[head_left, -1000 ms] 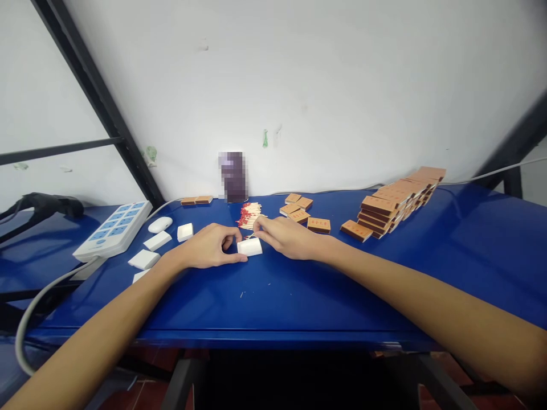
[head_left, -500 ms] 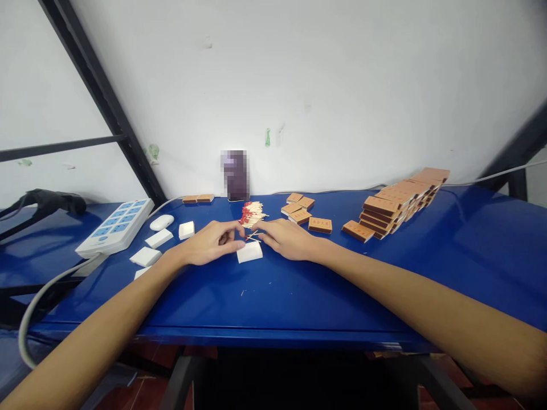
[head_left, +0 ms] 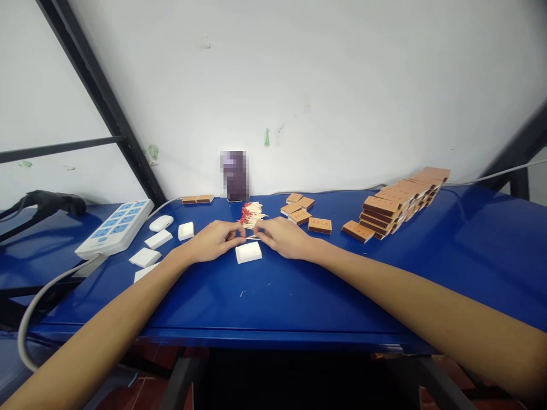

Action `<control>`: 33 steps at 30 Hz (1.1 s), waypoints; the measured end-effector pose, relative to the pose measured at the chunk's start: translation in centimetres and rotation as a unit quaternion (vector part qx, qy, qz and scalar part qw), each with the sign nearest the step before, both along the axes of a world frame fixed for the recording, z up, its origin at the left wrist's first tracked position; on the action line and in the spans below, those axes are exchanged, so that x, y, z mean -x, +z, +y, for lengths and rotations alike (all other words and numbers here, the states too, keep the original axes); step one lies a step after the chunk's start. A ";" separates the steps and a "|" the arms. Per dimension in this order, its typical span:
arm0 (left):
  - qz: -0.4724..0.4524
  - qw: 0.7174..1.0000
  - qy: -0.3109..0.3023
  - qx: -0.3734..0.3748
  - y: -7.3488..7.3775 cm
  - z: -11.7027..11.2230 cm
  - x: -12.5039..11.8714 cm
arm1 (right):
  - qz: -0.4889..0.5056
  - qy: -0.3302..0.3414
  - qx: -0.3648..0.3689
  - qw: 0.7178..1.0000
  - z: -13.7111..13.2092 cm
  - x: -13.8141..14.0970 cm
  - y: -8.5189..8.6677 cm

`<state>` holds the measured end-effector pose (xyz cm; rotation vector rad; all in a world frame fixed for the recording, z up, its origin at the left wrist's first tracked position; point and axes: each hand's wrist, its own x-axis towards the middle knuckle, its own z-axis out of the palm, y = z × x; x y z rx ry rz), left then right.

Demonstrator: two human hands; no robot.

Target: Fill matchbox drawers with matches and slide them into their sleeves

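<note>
My left hand [head_left: 213, 241] and my right hand [head_left: 280, 236] meet above a white inner tray of a matchbox [head_left: 248, 252] on the blue table [head_left: 299, 290]. Both hands pinch a few matchsticks [head_left: 252, 236] between their fingertips, just behind the tray. A heap of red-tipped matches [head_left: 250, 214] lies right behind the hands. The tray lies free on the table, in front of the fingertips.
Several more white trays [head_left: 158, 239] lie at the left, next to a white power strip [head_left: 114, 228] and its cable. Loose orange matchbox sleeves [head_left: 301, 212] lie behind my right hand and a long stack of them [head_left: 399, 205] at the right. A blurred dark object [head_left: 234, 175] stands by the wall.
My left hand let go of the white tray and rose to meet the right hand at the matchsticks. The tray now lies a little nearer to me.
</note>
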<state>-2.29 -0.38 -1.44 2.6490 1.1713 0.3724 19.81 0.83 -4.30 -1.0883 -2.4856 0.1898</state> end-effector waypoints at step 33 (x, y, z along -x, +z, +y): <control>0.048 0.998 -0.007 0.027 1.7 -1.7 0.9 | 0.070 -0.053 0.052 0.995 1.1 0.1 -0.3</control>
